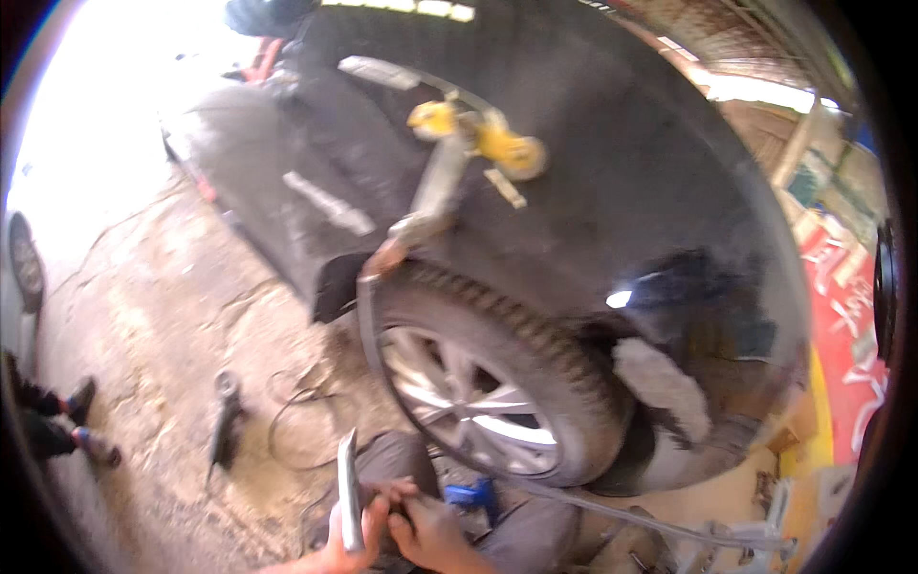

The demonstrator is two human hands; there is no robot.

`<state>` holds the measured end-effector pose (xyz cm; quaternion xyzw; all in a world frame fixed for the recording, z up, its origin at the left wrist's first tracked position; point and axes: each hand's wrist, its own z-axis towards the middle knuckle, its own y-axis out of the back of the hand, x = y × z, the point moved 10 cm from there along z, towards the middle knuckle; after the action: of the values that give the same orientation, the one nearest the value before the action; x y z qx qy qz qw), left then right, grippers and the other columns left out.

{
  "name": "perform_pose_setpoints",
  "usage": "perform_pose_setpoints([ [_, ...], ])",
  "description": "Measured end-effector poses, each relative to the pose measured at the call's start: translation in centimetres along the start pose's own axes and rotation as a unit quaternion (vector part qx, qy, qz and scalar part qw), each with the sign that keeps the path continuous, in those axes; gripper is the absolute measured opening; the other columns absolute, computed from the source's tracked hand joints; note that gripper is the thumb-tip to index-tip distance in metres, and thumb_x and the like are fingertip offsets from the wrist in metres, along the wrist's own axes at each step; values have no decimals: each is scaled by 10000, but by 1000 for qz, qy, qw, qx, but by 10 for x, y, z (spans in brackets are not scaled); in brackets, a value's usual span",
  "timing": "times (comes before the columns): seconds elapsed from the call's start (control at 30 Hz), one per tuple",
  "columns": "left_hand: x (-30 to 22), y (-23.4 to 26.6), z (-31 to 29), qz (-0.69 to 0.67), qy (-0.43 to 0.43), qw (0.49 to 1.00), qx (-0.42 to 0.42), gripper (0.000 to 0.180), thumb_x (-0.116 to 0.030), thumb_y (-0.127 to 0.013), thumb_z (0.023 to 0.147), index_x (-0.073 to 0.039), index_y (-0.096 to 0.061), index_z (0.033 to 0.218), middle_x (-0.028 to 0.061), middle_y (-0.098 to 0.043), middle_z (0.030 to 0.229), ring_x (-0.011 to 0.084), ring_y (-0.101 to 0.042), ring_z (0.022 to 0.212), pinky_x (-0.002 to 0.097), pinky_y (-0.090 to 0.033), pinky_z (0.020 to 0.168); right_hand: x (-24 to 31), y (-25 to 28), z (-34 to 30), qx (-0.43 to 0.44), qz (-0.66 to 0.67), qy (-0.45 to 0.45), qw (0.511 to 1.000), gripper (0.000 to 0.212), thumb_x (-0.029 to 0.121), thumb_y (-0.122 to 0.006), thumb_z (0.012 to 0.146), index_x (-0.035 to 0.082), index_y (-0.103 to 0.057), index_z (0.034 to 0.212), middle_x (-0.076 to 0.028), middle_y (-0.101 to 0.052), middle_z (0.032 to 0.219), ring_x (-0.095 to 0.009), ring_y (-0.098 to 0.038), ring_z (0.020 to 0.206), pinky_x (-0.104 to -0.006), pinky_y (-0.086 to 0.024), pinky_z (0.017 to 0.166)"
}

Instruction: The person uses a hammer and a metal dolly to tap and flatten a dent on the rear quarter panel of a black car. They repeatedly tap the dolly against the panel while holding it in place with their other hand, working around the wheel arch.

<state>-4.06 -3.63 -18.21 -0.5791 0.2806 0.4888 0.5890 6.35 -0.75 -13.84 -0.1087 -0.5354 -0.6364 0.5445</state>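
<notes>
My left hand (349, 538) is closed around a long, narrow, light grey piece that looks like a metal bar (348, 478), held upright above my lap. Against its fingers rest the curled fingers of my right hand (427, 532); whatever these may hold is too small or hidden to make out. Both hands are just in front of the wheel (464, 387) of a dark car (612, 163). Beside my right hand a blue object (472, 496) lies by my leg, its kind unclear.
An angle grinder (226, 421) with a cable lies on the floor to the left. A yellow two-ended fitting (478, 137) sits on the car body. A thin grey strip (660, 524) curves past the wheel. Another person's shoes (82, 401) show at far left, near another car (26, 277).
</notes>
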Motion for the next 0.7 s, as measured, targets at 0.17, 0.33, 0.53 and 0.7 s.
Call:
perform_pose_setpoints([
  [0.17,-42,123,17,59,-28,981,-181,286,-268,-382,1058,-15,-465,954,102,-531,742,222,-604,647,344,-523,609,-11,14,2,52,-78,15,995,287,269,-685,864,27,-638,1011,-159,-648,975,-346,-627,911,-431,-511,814],
  [0.33,-25,278,7,382,-8,859,-341,308,-323,-455,1033,-44,-534,929,51,-542,646,172,-552,551,311,-446,532,-54,112,-28,-91,-216,-82,969,288,233,-557,934,-28,-570,1054,-190,-581,1044,-350,-575,1009,-421,-444,909],
  [0.53,129,388,-103,630,256,692,-242,332,-355,-516,976,-33,-540,1051,303,-636,945,494,-586,923,562,-444,766,-37,188,-31,-213,-385,14,898,424,289,-607,930,-30,-538,1201,-220,-554,1194,-372,-554,1107,-453,-453,939],
  [0.7,206,412,-188,654,412,618,-141,403,-421,-535,946,-33,-608,1028,251,-668,988,439,-629,957,520,-490,809,-62,200,-6,-181,-444,-43,876,669,397,-587,928,-55,-383,1376,-293,-404,1387,-422,-411,1288,-503,-334,1072],
])
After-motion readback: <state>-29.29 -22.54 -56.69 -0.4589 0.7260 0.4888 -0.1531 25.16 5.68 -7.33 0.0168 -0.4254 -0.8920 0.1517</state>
